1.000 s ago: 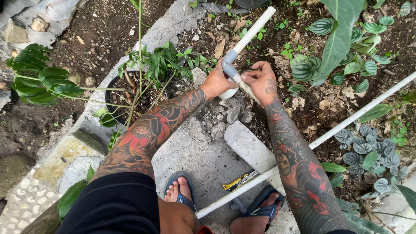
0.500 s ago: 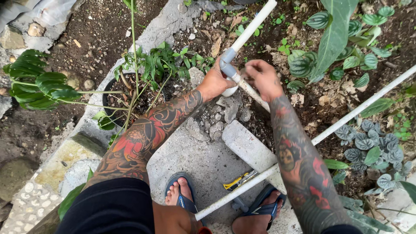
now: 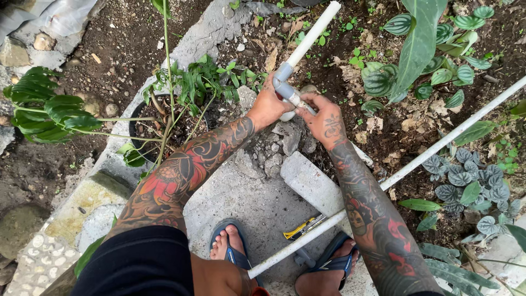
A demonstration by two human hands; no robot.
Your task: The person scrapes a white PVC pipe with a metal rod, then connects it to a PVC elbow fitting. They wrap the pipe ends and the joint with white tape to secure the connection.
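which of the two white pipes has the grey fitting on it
The upper white pipe, held by both hands, carries the grey fitting. The long white pipe by the feet is bare.

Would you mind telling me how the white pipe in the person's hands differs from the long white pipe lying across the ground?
The held pipe is gripped by the left hand and right hand; the long pipe lies untouched. The held pipe carries a grey fitting; the long pipe shows none. The held pipe looks thicker. Both are white, straight and slant the same way.
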